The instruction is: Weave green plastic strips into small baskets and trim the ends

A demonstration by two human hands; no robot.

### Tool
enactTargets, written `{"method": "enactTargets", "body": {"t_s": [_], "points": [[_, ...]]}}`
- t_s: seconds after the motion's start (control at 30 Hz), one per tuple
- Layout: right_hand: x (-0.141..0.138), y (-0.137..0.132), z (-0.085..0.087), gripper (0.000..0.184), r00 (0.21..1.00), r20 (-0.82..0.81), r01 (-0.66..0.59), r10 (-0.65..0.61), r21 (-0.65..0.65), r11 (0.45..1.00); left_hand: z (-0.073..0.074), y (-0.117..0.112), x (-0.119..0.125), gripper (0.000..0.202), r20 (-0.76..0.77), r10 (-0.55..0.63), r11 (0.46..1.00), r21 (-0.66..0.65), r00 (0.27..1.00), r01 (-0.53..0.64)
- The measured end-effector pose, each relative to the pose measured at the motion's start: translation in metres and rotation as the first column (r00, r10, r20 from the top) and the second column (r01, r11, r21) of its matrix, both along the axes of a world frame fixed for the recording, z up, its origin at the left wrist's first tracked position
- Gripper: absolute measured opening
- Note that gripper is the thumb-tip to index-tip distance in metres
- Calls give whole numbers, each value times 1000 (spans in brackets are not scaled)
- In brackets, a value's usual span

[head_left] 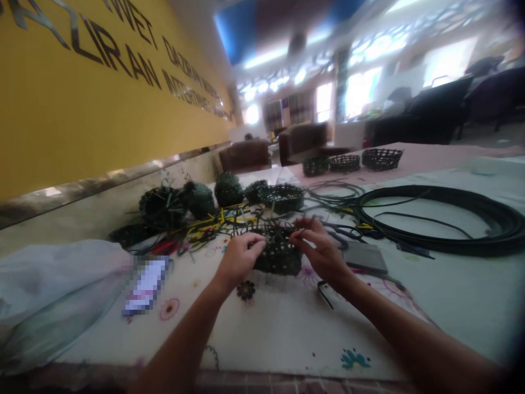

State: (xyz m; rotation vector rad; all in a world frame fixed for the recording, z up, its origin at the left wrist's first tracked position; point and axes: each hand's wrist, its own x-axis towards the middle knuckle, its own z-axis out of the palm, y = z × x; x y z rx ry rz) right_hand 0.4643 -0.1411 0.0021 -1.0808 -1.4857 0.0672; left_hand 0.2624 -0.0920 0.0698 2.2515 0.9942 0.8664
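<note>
Between my hands a small dark green woven basket [279, 257] sits on the flowered tablecloth, with loose strip ends sticking out near its top. My left hand [245, 254] grips the basket's left side, thumb bent against the weave. On the other side my right hand [318, 246] has its thumb and fingers pinched at the upper right rim, seemingly on a dark strip; blur hides exactly what lies between the fingertips. A short cut strip [326, 295] lies on the cloth below my right wrist.
A big coil of dark strip [443, 246] lies at right, beside a grey flat block [365, 257]. Several woven baskets [283, 198] stand behind, with yellow strips [205, 225] in front. At left are a plastic bag [61, 295] and a blurred-out packet [146, 284].
</note>
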Motion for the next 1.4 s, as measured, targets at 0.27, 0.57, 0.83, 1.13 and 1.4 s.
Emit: {"method": "enactTargets", "body": {"t_s": [0.27,0.57,0.83,1.13,1.4], "points": [[-1,-3,7,20,999,-34,-2,1,-39,999,-7,13,0,13,229,-106,948,-269,968,167],[-2,-4,7,24,995,-89,37,-44,-76,996,-9,17,0,11,275,-188,942,-220,943,252],[-1,-6,10,26,993,-91,67,-77,-101,993,-10,17,0,10,224,-299,947,-54,928,318],[-2,-15,19,31,975,-209,31,-73,-194,981,0,8,8,16,114,-418,879,303,902,369],[1,-14,17,31,973,-203,59,-108,-236,970,2,5,11,26,57,-532,832,223,845,509]]}}
